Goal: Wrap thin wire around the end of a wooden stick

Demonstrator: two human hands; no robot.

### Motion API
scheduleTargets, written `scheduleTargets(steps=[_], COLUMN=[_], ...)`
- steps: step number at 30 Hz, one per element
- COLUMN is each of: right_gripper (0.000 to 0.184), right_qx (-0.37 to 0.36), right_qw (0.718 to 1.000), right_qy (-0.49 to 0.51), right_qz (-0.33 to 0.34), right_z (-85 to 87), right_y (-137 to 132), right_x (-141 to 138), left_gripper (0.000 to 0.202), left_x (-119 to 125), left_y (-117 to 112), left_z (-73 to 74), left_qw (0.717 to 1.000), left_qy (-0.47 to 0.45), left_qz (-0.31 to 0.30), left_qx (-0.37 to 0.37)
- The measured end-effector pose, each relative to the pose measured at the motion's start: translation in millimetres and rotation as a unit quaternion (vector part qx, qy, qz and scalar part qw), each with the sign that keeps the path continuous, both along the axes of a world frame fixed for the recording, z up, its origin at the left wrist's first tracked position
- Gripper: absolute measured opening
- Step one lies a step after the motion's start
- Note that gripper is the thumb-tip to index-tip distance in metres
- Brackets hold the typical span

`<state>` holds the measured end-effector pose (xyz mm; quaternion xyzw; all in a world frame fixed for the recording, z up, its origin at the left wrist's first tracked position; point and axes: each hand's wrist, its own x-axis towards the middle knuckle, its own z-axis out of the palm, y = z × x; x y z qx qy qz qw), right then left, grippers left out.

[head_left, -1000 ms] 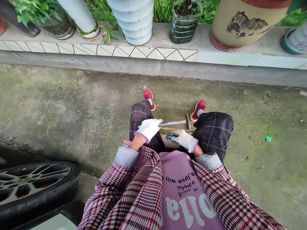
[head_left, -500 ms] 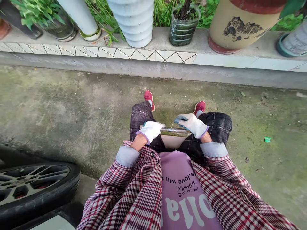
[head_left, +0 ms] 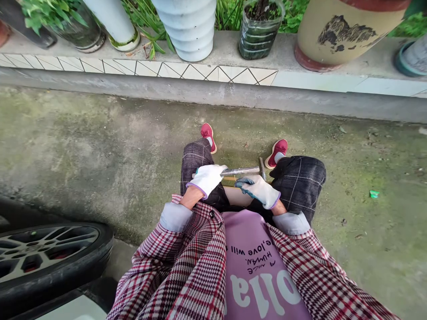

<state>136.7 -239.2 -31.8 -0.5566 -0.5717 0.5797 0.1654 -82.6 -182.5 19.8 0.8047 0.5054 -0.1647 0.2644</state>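
Note:
My left hand (head_left: 207, 180), in a white work glove, is closed around the handle of a metal hammer (head_left: 245, 171). The hammer lies crosswise over my lap, its T-shaped head at the right end. Thin silvery wire (head_left: 233, 172) is coiled around the handle beside my left hand. My right hand (head_left: 258, 190), in a white glove with blue-grey fingers, is just below the handle, near the head. Its fingers are curled in a pinch on the loose end of the wire, which is barely visible.
A concrete ledge (head_left: 223, 48) with several plant pots runs across the top, including a white ribbed pot (head_left: 190, 29) and a tan pot (head_left: 347, 38). At lower left is a car wheel (head_left: 50, 253). A green wrapper (head_left: 374, 194) lies on the concrete floor (head_left: 140, 146).
My right hand has moved down and slightly left, from over the handle to below it, uncovering the hammer's head. The handle's right end has tilted up. My left hand keeps its hold.

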Motion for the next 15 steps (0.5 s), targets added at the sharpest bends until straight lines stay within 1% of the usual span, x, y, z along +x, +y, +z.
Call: scheduleTargets(steps=[3,5,7,8,9,11,13,15], right_gripper=[0.027,0.028,0.027,0.026,0.025,0.023,0.02,0.021], right_qx=[0.024,0.027,0.041,0.055,0.071,0.103,0.118,0.102], right_qw=[1.0,0.999,0.997,0.996,0.995,0.992,0.991,0.993], right_qy=[-0.012,-0.034,-0.048,-0.052,-0.055,-0.059,-0.059,-0.052], right_qz=[0.002,0.013,0.037,0.046,0.051,0.044,0.019,-0.014], right_z=[27.1,45.5,59.6,64.1,66.6,65.0,55.7,41.0], right_y=[-4.1,-1.9,4.3,9.0,14.7,28.7,44.4,58.3], right_x=[7.9,16.0,23.8,27.0,29.5,32.3,32.6,31.8], left_gripper=[0.038,0.039,0.039,0.04,0.04,0.041,0.04,0.038], left_x=[4.4,7.0,8.8,9.3,9.6,9.1,7.4,4.8], left_y=[-0.6,-0.4,-0.3,-0.5,-0.8,-1.7,-2.4,-2.2], left_z=[-2.7,-5.5,-8.3,-9.4,-10.1,-10.3,-9.0,-7.0], left_qw=[1.0,0.999,0.999,0.999,0.998,0.999,0.998,0.998], left_qy=[0.016,0.028,0.045,0.05,0.052,0.042,0.026,0.011], left_qz=[0.008,0.008,0.004,0.0,-0.004,-0.018,-0.036,-0.054], left_qx=[-0.007,-0.013,-0.018,-0.019,-0.022,-0.029,-0.036,-0.041])
